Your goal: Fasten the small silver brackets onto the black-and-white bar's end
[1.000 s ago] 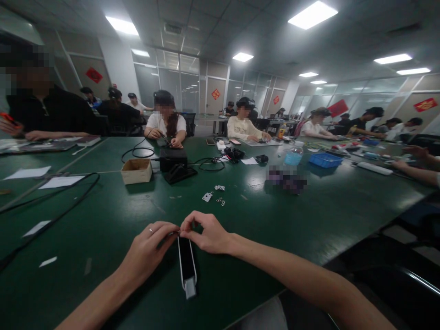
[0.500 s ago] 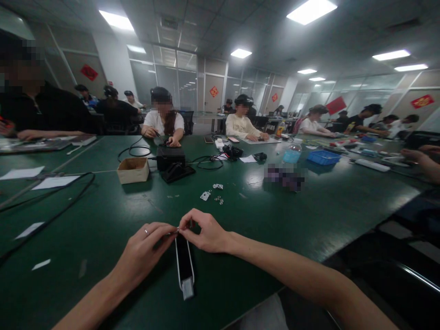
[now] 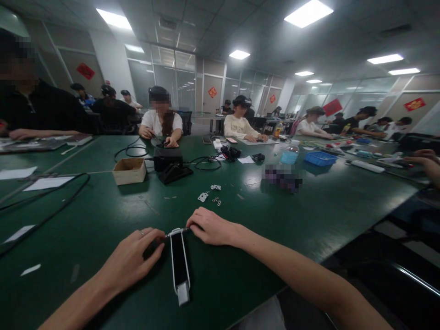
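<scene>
A long black device with a white rim lies lengthwise on the green table in front of me. My left hand rests beside its far left corner, fingers curled against it, a ring on one finger. My right hand pinches something thin at the device's far right corner; what it is I cannot make out. A few small metal parts lie loose on the table just beyond my hands.
Further back stand a small cardboard box, a black unit with a stand and looping cables. A blue tray and a bottle are at right. Paper slips lie at left. Several people sit around the table.
My hands have drawn apart from a joint pinch over the device's far end. The left hand slid back and left; the right now sits at the far right corner.
</scene>
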`<state>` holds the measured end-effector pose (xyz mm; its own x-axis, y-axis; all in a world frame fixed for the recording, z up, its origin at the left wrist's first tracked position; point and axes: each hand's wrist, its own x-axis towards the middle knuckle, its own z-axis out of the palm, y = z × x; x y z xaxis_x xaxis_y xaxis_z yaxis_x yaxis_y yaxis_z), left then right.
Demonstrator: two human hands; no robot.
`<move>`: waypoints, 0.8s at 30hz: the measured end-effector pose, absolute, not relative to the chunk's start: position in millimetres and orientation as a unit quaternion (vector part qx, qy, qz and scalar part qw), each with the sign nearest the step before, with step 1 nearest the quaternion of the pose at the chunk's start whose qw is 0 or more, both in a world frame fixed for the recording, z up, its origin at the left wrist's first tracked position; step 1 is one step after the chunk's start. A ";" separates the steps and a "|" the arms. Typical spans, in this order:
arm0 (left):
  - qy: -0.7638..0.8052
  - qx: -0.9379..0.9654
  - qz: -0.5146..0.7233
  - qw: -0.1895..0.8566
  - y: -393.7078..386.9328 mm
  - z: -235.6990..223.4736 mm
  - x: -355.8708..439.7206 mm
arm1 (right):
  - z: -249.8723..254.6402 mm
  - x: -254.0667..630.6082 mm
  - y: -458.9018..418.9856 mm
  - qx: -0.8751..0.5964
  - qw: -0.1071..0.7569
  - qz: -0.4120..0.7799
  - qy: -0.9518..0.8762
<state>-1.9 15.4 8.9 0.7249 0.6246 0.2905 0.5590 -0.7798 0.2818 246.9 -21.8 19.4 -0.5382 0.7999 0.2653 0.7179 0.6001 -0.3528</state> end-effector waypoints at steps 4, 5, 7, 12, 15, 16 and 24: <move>0.335 0.916 0.202 0.093 14.4 12.0 -0.1 | 18.0 246.0 -22.4 -0.443 0.196 0.130 -0.865; 0.342 0.913 0.202 0.091 14.5 12.4 0.0 | 17.5 246.4 -22.0 -0.446 0.196 0.135 -0.863; 0.350 0.911 0.197 0.089 15.3 11.7 -0.1 | 17.2 247.2 -21.1 -0.450 0.200 0.141 -0.859; 0.344 0.913 0.189 0.115 19.2 4.1 -1.0 | 21.9 245.9 -21.4 -0.447 0.219 0.152 -0.854; 0.341 0.910 0.195 0.135 20.6 0.8 -0.9 | 24.8 244.5 -22.4 -0.454 0.221 0.165 -0.847; 0.340 0.909 0.198 0.139 20.7 0.5 -0.6 | 25.0 244.3 -22.4 -0.456 0.222 0.171 -0.845; 0.346 0.900 0.213 0.158 15.3 7.4 4.9 | 18.2 247.0 -17.9 -0.457 0.235 0.201 -0.834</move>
